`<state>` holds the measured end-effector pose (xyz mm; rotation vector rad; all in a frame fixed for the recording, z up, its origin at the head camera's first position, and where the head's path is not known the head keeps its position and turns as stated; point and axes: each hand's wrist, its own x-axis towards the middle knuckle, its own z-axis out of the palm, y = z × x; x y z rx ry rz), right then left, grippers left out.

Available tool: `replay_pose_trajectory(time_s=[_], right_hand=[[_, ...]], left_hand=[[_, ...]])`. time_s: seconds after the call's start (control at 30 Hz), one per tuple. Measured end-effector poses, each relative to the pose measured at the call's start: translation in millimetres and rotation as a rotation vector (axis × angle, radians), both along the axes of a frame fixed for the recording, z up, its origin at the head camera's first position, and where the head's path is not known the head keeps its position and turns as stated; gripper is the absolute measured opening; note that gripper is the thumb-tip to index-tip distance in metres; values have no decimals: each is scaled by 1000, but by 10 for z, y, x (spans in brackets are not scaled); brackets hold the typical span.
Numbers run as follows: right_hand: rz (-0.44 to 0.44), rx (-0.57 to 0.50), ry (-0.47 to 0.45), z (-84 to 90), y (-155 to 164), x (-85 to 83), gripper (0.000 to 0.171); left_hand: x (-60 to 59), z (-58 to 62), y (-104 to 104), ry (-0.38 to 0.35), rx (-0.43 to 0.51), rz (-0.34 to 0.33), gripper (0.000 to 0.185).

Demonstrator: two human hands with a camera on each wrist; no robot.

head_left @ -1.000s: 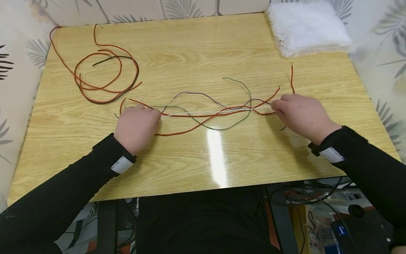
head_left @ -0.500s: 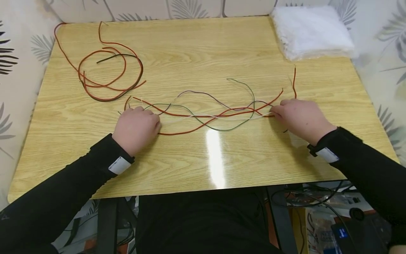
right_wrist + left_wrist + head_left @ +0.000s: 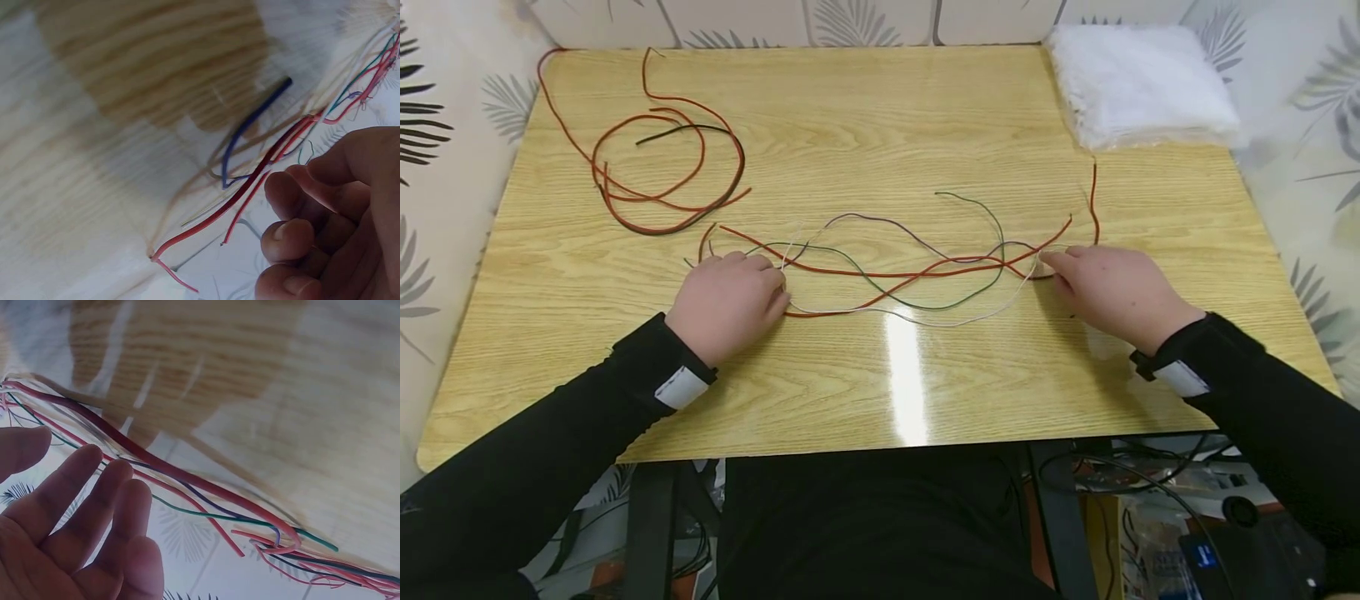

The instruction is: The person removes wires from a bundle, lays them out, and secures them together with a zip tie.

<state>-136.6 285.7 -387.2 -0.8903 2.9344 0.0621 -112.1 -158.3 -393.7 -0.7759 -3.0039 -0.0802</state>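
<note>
Several thin wires stretch across the wooden table between my two hands in the head view: red wires (image 3: pixel 880 274), a green wire (image 3: pixel 925 307), a purple wire (image 3: pixel 880 219) and a white wire (image 3: pixel 947 324). My left hand (image 3: pixel 730 302) is over their left ends, with the white wire running past its fingertips. In the left wrist view its fingers (image 3: pixel 87 494) are spread from the thumb, holding nothing. At the right ends, my right hand (image 3: pixel 1116 292) pinches the white wire between thumb and forefinger. The red wire ends (image 3: pixel 237 215) lie beside its fingers in the right wrist view.
A loose coil of red and black wire (image 3: pixel 741 162) lies at the back left of the table (image 3: pixel 880 400). A stack of clear plastic bags (image 3: pixel 1142 87) rests at the back right corner. Patterned wall covering borders the table's back and sides.
The white wire was taut between both hands; now it sags toward the front edge in a curve. Its left end stands out above the left hand, whose fingers have let go.
</note>
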Motion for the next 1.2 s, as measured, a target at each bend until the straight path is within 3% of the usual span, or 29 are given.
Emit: replay_pose_trajectory(time_s=[0.2, 0.4, 0.53, 0.63, 0.8, 1.0, 1.2], right_hand=[[16, -85, 53, 82, -56, 103, 36], [72, -135, 90, 139, -167, 313, 30], [142, -167, 104, 142, -261, 447, 30], [198, -195, 112, 117, -327, 535, 28], [267, -229, 115, 61, -423, 642, 25], [299, -257, 106, 49, -472, 731, 24], [306, -238, 87, 43, -484, 769, 23]], left_hand=[[-1, 61, -118, -23, 17, -6, 23], [-107, 109, -289, -36, 63, 102, 26], [-286, 117, -467, -16, 102, 184, 27], [-466, 141, -622, -15, 109, 282, 28], [-748, 168, -785, -94, 71, 408, 33], [-929, 112, -779, -170, 14, 378, 33], [-988, 63, -730, -143, -10, 359, 26]])
